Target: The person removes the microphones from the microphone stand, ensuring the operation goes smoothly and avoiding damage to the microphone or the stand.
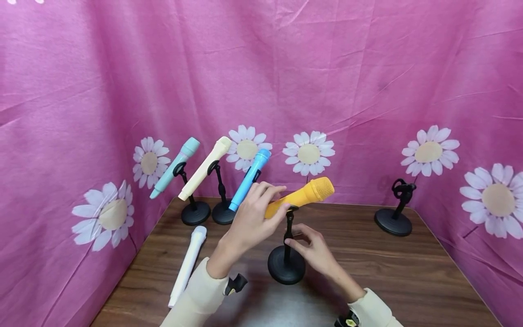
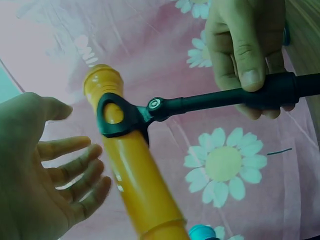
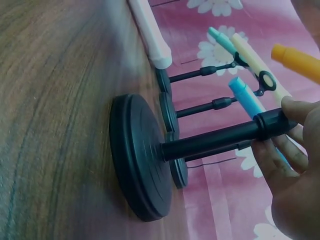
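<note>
A yellow microphone (image 1: 307, 194) sits tilted in the black clip (image 2: 103, 116) of a microphone stand (image 1: 287, 268), its mesh head up to the right in the head view. My right hand (image 1: 318, 254) grips the stand's post, thumb on one side and fingers on the other, as the right wrist view shows at the collar (image 3: 272, 124). Beside the microphone's lower part is my left hand (image 1: 255, 213). Its fingers are loosely bent and spread in the left wrist view, with a gap between them and the yellow body.
Mint (image 1: 171, 171), cream (image 1: 202, 171) and blue (image 1: 247, 184) microphones rest on stands at the back left. A white microphone (image 1: 187, 270) lies on the wooden table (image 1: 351, 290) at left. Another stand (image 1: 394, 221), without a microphone, is back right. A pink curtain (image 1: 310, 81) hangs behind.
</note>
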{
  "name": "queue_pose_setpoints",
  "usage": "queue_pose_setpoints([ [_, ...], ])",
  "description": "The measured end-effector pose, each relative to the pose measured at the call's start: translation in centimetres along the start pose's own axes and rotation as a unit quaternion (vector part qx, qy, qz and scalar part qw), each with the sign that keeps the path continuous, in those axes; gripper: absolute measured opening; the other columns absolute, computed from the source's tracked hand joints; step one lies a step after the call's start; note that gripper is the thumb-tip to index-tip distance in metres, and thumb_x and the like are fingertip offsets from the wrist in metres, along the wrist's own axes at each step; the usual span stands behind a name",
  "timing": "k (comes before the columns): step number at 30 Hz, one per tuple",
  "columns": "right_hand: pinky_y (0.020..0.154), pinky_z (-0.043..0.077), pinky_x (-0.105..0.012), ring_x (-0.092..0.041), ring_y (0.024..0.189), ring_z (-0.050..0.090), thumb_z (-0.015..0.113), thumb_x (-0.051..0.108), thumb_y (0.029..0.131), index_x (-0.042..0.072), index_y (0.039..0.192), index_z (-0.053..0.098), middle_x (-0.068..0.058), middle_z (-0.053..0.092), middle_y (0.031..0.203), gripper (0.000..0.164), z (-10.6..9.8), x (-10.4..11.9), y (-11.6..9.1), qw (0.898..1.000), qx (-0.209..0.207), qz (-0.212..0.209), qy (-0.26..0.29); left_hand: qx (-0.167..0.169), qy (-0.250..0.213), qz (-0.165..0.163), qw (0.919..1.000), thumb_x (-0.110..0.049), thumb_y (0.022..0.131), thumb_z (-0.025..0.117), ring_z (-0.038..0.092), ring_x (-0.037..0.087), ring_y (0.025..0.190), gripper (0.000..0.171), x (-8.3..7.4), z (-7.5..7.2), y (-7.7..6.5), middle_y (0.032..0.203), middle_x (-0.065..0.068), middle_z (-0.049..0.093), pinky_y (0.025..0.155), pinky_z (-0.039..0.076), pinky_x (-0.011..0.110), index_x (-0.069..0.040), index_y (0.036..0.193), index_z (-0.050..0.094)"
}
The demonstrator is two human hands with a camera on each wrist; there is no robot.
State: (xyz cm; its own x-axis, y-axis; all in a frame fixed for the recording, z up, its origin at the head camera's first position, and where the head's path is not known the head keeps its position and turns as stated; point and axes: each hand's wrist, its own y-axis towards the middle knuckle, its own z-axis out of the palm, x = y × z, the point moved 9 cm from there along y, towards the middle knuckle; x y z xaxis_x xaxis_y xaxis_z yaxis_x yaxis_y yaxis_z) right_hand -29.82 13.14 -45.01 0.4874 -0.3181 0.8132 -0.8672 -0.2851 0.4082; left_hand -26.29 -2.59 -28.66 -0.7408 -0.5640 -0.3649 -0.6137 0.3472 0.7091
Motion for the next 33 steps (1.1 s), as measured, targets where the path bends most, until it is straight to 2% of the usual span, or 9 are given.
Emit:
queue_pose_setpoints([
  [4, 0.093, 0.061, -0.029, -0.008, 0.102, 0.072, 0.080, 0.021, 0.097, 0.023, 0.117, 0.074, 0.004, 0.076, 0.109, 0.020, 0.0, 0.1, 0.0, 1.000, -0.005, -0.006, -0.002, 0.034, 0.006, -0.019, 0.9992, -0.041, 0.100, 0.075, 0.058, 0.014, 0.112, 0.052, 0.5, 1.5, 0.2, 0.126, 0.001, 0.065, 0.086, 0.057, 0.032, -0.015, 0.143, 0.065],
  [8, 0.095, 0.061, -0.030, -0.008, 0.102, 0.072, 0.083, 0.019, 0.095, 0.022, 0.116, 0.074, 0.004, 0.076, 0.108, 0.023, 0.0, 0.2, 0.0, 1.000, -0.008, -0.012, 0.000, 0.058, 0.006, -0.031, 0.9978, -0.047, 0.099, 0.075, 0.062, 0.011, 0.105, 0.059, 1.0, 2.6, 0.1, 0.127, -0.001, 0.066, 0.084, 0.058, 0.031, -0.017, 0.148, 0.061],
  [11, 0.096, 0.062, -0.031, -0.009, 0.102, 0.072, 0.085, 0.019, 0.093, 0.022, 0.116, 0.073, 0.004, 0.076, 0.107, 0.025, 0.0, 0.1, -0.1, 1.000, -0.008, -0.009, -0.001, 0.067, -0.003, -0.034, 0.9972, -0.044, 0.099, 0.076, 0.062, 0.011, 0.101, 0.058, 1.4, 3.0, -0.1, 0.125, 0.000, 0.066, 0.083, 0.058, 0.029, -0.015, 0.148, 0.061],
  [15, 0.093, 0.062, -0.030, -0.008, 0.101, 0.072, 0.085, 0.022, 0.093, 0.022, 0.115, 0.074, 0.005, 0.076, 0.106, 0.024, -0.1, -0.2, -0.3, 1.000, -0.010, 0.001, -0.006, 0.083, -0.044, -0.038, 0.9948, -0.036, 0.100, 0.076, 0.059, 0.012, 0.099, 0.056, 1.8, 3.3, -0.1, 0.123, 0.001, 0.065, 0.082, 0.057, 0.028, -0.012, 0.148, 0.061],
  [24, 0.090, 0.063, -0.029, -0.008, 0.100, 0.073, 0.085, 0.022, 0.093, 0.023, 0.113, 0.075, 0.005, 0.077, 0.106, 0.023, -0.2, -0.5, -0.4, 1.000, -0.014, 0.003, -0.007, 0.109, -0.134, -0.057, 0.9834, -0.029, 0.097, 0.080, 0.060, 0.011, 0.101, 0.053, 2.9, 3.8, 0.0, 0.125, -0.001, 0.064, 0.084, 0.056, 0.025, -0.012, 0.146, 0.064],
  [29, 0.091, 0.063, -0.028, -0.006, 0.101, 0.073, 0.085, 0.021, 0.092, 0.021, 0.114, 0.075, 0.003, 0.078, 0.107, 0.024, -0.3, -0.7, -0.4, 1.000, -0.016, 0.008, -0.005, 0.114, -0.157, -0.060, 0.9791, -0.025, 0.097, 0.080, 0.060, 0.012, 0.104, 0.049, 3.2, 3.9, 0.0, 0.125, -0.001, 0.064, 0.088, 0.058, 0.026, -0.013, 0.142, 0.066],
  [33, 0.090, 0.063, -0.028, -0.006, 0.103, 0.072, 0.085, 0.021, 0.092, 0.020, 0.115, 0.076, 0.002, 0.078, 0.109, 0.025, -0.4, -0.8, -0.4, 1.000, -0.018, 0.013, 0.000, 0.107, -0.165, -0.058, 0.9787, -0.023, 0.097, 0.080, 0.060, 0.013, 0.104, 0.047, 3.4, 3.8, 0.0, 0.124, 0.001, 0.065, 0.088, 0.059, 0.026, -0.012, 0.141, 0.067],
])
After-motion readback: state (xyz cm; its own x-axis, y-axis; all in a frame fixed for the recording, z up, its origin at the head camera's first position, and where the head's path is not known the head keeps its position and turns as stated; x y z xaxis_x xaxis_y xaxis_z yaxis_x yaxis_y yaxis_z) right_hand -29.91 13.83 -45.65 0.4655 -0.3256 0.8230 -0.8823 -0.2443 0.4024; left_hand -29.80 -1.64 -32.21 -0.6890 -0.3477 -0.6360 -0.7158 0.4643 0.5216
